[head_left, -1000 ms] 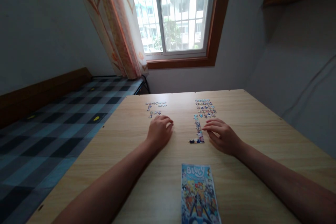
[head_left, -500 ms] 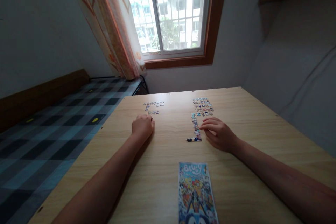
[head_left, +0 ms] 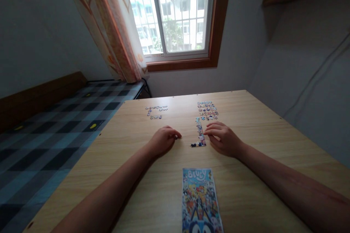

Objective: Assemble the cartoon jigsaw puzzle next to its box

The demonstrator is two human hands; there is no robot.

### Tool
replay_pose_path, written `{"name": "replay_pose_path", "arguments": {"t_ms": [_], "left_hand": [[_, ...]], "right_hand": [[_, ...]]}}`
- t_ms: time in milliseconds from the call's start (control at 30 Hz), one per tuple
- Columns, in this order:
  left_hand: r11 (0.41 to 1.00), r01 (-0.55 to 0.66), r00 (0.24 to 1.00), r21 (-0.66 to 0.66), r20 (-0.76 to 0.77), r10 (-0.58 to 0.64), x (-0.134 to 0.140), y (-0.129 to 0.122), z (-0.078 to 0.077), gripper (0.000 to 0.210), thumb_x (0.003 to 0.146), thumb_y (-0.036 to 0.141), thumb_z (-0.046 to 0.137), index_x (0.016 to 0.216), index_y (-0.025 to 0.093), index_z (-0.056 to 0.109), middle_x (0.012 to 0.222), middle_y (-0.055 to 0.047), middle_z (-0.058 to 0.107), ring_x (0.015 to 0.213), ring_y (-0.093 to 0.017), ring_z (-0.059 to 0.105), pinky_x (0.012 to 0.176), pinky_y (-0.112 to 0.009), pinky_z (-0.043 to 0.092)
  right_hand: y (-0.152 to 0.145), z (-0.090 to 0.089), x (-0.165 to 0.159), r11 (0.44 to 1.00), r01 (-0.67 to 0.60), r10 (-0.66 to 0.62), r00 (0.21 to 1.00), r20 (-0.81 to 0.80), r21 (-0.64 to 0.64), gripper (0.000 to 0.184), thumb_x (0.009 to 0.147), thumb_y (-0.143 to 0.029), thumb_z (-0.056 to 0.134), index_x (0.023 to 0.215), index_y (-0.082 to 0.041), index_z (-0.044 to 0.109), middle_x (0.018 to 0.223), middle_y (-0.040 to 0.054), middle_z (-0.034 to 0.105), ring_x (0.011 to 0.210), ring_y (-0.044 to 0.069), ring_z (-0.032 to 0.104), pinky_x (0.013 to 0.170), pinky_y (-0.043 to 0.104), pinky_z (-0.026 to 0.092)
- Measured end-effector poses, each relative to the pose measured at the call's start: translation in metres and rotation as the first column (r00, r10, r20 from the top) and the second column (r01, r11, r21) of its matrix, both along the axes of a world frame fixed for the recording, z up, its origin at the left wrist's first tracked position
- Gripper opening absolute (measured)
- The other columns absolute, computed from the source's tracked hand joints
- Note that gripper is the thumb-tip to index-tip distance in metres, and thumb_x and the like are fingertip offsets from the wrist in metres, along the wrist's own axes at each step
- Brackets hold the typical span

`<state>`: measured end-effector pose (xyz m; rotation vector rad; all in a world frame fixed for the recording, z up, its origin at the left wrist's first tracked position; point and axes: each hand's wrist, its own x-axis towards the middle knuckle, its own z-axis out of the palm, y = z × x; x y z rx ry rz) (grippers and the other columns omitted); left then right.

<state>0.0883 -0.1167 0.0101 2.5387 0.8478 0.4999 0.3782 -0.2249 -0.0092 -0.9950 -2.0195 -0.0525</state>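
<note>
My left hand [head_left: 164, 140] is closed, its fingertips pinching a small puzzle piece [head_left: 176, 137] just above or on the table. To its right lies an L-shaped run of joined jigsaw pieces [head_left: 200, 129], with a short dark foot pointing left. My right hand [head_left: 222, 139] rests at the right side of this run, fingers stretched out and loosely apart, fingertips at its edge. Behind it, loose puzzle pieces [head_left: 207, 110] lie in rows. Another group of loose pieces [head_left: 156, 117] forms a C shape at the far left.
A picture sheet [head_left: 201, 200] with "Bluey" lettering lies at the near edge of the wooden table [head_left: 254, 189]. Left of the table stands a bed with a checked cover [head_left: 73, 127]. A window [head_left: 180, 14] and curtain [head_left: 115, 25] are beyond the far edge.
My left hand has moved right and nearer, from beside the C-shaped group towards the joined run, carrying the puzzle piece. My right hand stays by the run. The view has shifted slightly.
</note>
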Motion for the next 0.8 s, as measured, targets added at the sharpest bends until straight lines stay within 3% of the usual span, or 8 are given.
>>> {"name": "replay_pose_path", "arguments": {"t_ms": [100, 233, 367, 467, 633, 800], "left_hand": [[0.978, 0.011, 0.997, -0.208, 0.080, 0.006, 0.002, 0.000, -0.003, 0.031, 0.083, 0.012, 0.055, 0.102, 0.021, 0.078, 0.099, -0.005, 0.077, 0.086, -0.016, 0.070, 0.084, -0.031, 0.056], [0.965, -0.011, 0.994, -0.262, 0.103, 0.039, -0.001, 0.005, 0.001, 0.026, 0.084, 0.020, 0.061, 0.105, 0.018, 0.077, 0.102, -0.007, 0.078, 0.090, -0.018, 0.071, 0.087, -0.032, 0.056], [0.976, 0.101, 0.991, -0.194, 0.105, -0.081, -0.004, 0.007, 0.006, 0.022, 0.083, 0.020, 0.066, 0.101, 0.020, 0.078, 0.111, -0.006, 0.076, 0.099, -0.018, 0.070, 0.095, -0.033, 0.054], [0.982, 0.176, 0.984, -0.069, 0.033, -0.174, -0.003, 0.005, 0.007, 0.025, 0.085, 0.018, 0.064, 0.105, 0.025, 0.078, 0.113, -0.005, 0.075, 0.105, -0.019, 0.067, 0.100, -0.035, 0.051], [0.977, 0.191, 0.975, 0.098, -0.132, -0.177, 0.001, -0.002, 0.010, 0.021, 0.091, 0.021, 0.062, 0.101, 0.028, 0.078, 0.109, -0.004, 0.074, 0.102, -0.020, 0.065, 0.097, -0.036, 0.051], [0.965, 0.226, 0.952, 0.136, -0.242, -0.189, 0.007, -0.010, 0.020, 0.018, 0.089, 0.015, 0.061, 0.091, 0.024, 0.076, 0.104, -0.006, 0.073, 0.093, -0.020, 0.066, 0.090, -0.034, 0.053]], "right_hand": [[-0.001, 0.001, -0.001, 1.000, 0.005, -0.005, 1.000, 0.001, -0.007, 0.024, 0.091, -0.010, 0.056, 0.099, -0.023, 0.075, 0.094, 0.0068, 0.076, 0.098, 0.023, 0.068, 0.091, 0.047, 0.057], [-0.001, 0.002, -0.002, 1.000, -0.005, 0.005, 1.000, 0.012, -0.016, 0.024, 0.091, -0.010, 0.056, 0.099, -0.024, 0.075, 0.095, 0.0066, 0.076, 0.097, 0.023, 0.068, 0.090, 0.046, 0.057], [-0.002, 0.002, -0.003, 0.998, -0.054, 0.056, 0.997, 0.055, -0.042, 0.023, 0.091, -0.011, 0.058, 0.100, -0.024, 0.075, 0.097, 0.0067, 0.076, 0.099, 0.023, 0.068, 0.092, 0.046, 0.057], [-0.002, 0.001, -0.005, 0.996, -0.070, 0.074, 0.993, 0.087, -0.050, 0.021, 0.091, -0.012, 0.059, 0.100, -0.024, 0.074, 0.100, 0.0067, 0.076, 0.102, 0.023, 0.067, 0.094, 0.046, 0.056], [-0.005, 0.002, -0.007, 0.993, -0.083, 0.093, 0.987, 0.130, -0.079, 0.020, 0.092, -0.015, 0.060, 0.103, -0.024, 0.074, 0.104, 0.0071, 0.075, 0.107, 0.024, 0.066, 0.096, 0.047, 0.054], [-0.006, 0.003, -0.006, 0.992, -0.083, 0.094, 0.988, 0.124, -0.095, 0.020, 0.094, -0.019, 0.059, 0.107, -0.024, 0.073, 0.106, 0.0072, 0.074, 0.108, 0.024, 0.065, 0.098, 0.048, 0.052]]}}
